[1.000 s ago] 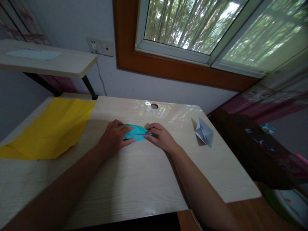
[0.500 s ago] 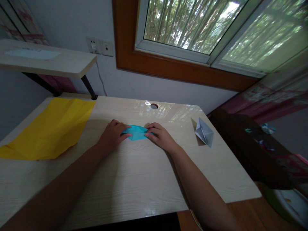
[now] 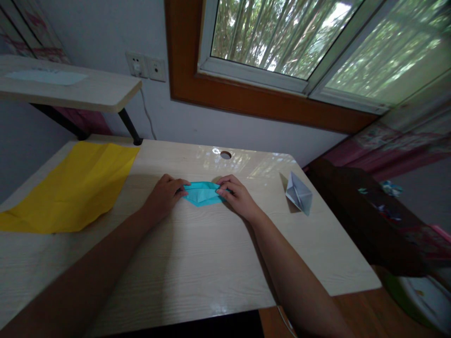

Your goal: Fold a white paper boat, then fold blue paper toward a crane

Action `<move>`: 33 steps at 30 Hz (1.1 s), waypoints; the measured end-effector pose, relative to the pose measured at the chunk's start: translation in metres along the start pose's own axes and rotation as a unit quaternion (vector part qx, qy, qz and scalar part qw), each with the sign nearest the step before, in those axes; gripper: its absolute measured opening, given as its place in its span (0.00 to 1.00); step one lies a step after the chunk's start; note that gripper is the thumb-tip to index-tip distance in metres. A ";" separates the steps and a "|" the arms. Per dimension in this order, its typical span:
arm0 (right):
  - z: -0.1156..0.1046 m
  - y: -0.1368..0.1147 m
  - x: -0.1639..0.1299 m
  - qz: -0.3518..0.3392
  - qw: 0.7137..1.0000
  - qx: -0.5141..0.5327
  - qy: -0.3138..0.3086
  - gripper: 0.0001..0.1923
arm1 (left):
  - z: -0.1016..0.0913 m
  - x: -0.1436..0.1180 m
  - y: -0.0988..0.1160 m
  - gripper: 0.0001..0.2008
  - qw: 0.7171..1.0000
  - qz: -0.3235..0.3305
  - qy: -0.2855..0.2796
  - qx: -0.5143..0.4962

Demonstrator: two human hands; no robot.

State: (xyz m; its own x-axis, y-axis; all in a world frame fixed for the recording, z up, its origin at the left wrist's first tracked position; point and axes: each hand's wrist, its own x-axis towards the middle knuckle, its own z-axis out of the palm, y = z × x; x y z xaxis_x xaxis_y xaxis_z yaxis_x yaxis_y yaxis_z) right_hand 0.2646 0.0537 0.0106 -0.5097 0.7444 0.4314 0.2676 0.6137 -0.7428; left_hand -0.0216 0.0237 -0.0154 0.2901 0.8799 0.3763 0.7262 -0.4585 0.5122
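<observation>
A small folded piece of cyan paper (image 3: 203, 193) lies flat on the pale wooden desk (image 3: 197, 263), near its middle. My left hand (image 3: 164, 196) pinches the paper's left end with its fingertips. At the paper's right end, my right hand (image 3: 237, 197) grips it the same way. The paper's pointed lower edge faces me and its middle shows between the two hands.
A large yellow sheet (image 3: 70, 188) lies on the desk's left part. A grey folded paper boat (image 3: 299, 193) sits near the right edge. A cable hole (image 3: 226, 155) is at the back. A raised shelf (image 3: 70, 89) stands at the left, and dark furniture (image 3: 369, 220) at the right.
Both hands slid outward along the cyan paper to its ends. More of the paper shows between them, and it looks wider and flatter than before.
</observation>
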 end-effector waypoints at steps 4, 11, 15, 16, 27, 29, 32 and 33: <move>-0.001 0.002 -0.001 0.021 0.999 0.027 0.005 0.12 | -0.002 0.001 0.002 0.15 0.998 0.044 0.010 0.037; 0.002 0.003 -0.001 0.021 0.999 0.024 0.004 0.10 | -0.014 -0.003 0.021 0.12 0.981 0.128 0.087 0.120; 0.003 0.003 -0.001 0.007 1.000 0.007 -0.017 0.08 | -0.012 -0.003 0.024 0.10 0.976 0.175 0.070 0.110; 0.004 0.003 -0.001 0.003 1.000 0.006 -0.022 0.08 | -0.010 -0.002 0.022 0.09 0.976 0.184 0.057 0.104; 0.005 0.004 -0.001 -0.007 0.999 -0.012 -0.046 0.08 | 0.003 -0.003 0.010 0.14 0.974 0.191 -0.069 0.099; 0.004 0.004 -0.001 -0.008 0.999 -0.015 -0.043 0.08 | 0.003 -0.003 0.010 0.13 0.976 0.185 -0.063 0.093; 0.003 0.005 -0.002 -0.010 0.999 -0.024 -0.036 0.07 | 0.004 -0.003 0.007 0.13 0.980 0.174 -0.057 0.083; 0.003 0.006 -0.002 -0.008 0.999 -0.029 -0.032 0.07 | 0.005 -0.003 0.006 0.13 0.980 0.170 -0.058 0.081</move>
State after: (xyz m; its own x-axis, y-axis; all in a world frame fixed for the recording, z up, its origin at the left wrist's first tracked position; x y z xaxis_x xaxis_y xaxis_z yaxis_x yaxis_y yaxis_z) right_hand 0.2647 0.0550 0.0037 -0.5647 0.7171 0.4086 0.3046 0.6412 -0.7043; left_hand -0.0154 0.0185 -0.0174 0.5949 0.6924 0.4082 0.6616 -0.7102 0.2405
